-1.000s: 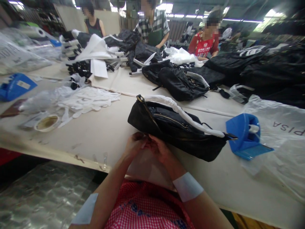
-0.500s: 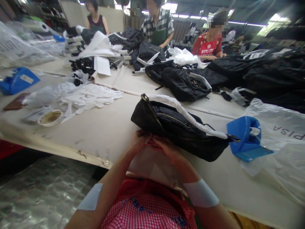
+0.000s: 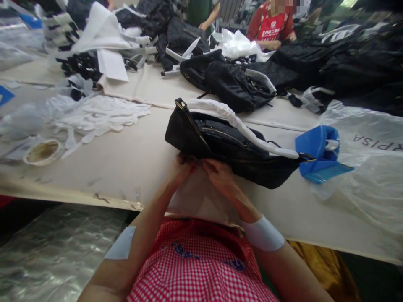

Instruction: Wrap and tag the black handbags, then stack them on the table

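Upside-down "RPISA" on the plastic bag (image 3: 371, 184) — lettering on the red apron (image 3: 271, 28) and checked apron (image 3: 201, 281) too blurred.

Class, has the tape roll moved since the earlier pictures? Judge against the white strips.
No: though the view shifted, the tape roll keeps its place beside the white strips.

Blue object (image 3: 319, 151), probably a dispenser

On my screen, soft, middling light covers the pale tabletop (image 3: 126, 163), while the space beneath it (image 3: 22, 220) sinks into shadow. Glints streak the clear plastic sheeting (image 3: 63, 256). The black bag (image 3: 252, 167) swallows detail, the left hand (image 3: 181, 170) and right hand (image 3: 221, 175) look smeared, and wide-angle distortion stretches the edges.
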`<state>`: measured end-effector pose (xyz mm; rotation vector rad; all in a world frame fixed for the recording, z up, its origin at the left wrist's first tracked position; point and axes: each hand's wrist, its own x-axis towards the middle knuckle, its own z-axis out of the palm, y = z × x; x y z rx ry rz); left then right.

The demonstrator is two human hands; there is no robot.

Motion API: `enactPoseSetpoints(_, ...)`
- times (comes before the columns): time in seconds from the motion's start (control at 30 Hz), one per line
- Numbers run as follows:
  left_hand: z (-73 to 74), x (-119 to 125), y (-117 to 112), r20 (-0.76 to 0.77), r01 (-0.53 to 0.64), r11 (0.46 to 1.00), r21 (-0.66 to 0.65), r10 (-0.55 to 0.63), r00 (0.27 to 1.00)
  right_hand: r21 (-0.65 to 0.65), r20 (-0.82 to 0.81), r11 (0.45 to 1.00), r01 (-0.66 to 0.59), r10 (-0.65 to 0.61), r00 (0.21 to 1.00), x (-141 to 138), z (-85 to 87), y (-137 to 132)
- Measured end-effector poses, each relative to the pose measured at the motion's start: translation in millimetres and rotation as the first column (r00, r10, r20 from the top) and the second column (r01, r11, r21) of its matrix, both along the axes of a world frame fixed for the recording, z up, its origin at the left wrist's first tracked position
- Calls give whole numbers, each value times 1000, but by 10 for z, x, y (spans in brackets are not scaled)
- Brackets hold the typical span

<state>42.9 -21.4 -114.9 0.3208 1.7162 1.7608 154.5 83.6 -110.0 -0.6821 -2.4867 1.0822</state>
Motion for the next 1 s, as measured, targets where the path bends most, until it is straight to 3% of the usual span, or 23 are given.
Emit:
enactPoseSetpoints(0.07, 2, 0, 6, 39, -42, 999, 33, 41, 998, 46, -55, 999, 26, -24, 998, -37, 0, -26)
enactPoseSetpoints(0.13, 22, -15, 16, 172, -55, 996, 67, 43, 984, 75, -99, 997, 34, -27, 995, -40, 24, -32)
enactPoseSetpoints(0.23, 68, -63, 31, 426, -49, 995, 83, 9, 905, 68, -117, 997, 34, -26, 993, -22, 52, -7)
enactPoseSetpoints(0.3, 90, -92, 33, 497, -37, 997, 74, -5, 868, 55, -124, 998, 31, -24, 992, -18, 53, 14)
enactPoseSetpoints(0.53, 39, -117, 32, 434, -39, 993, 114, -15, 901, 25, -88, 999, 44, -41, 995, -51, 27, 22)
enactPoseSetpoints(0.77, -13, -152, 38, 322, -37, 998, 58, 16, 947, 108, -7, 994, 18, -17, 1000, -122, 29, 17)
enactPoseSetpoints(1.0, 3, -145, 65, 243, -88, 996, 6, 84, 966, -52, 7, 999, 18, -17, 1000, -238, -41, -30)
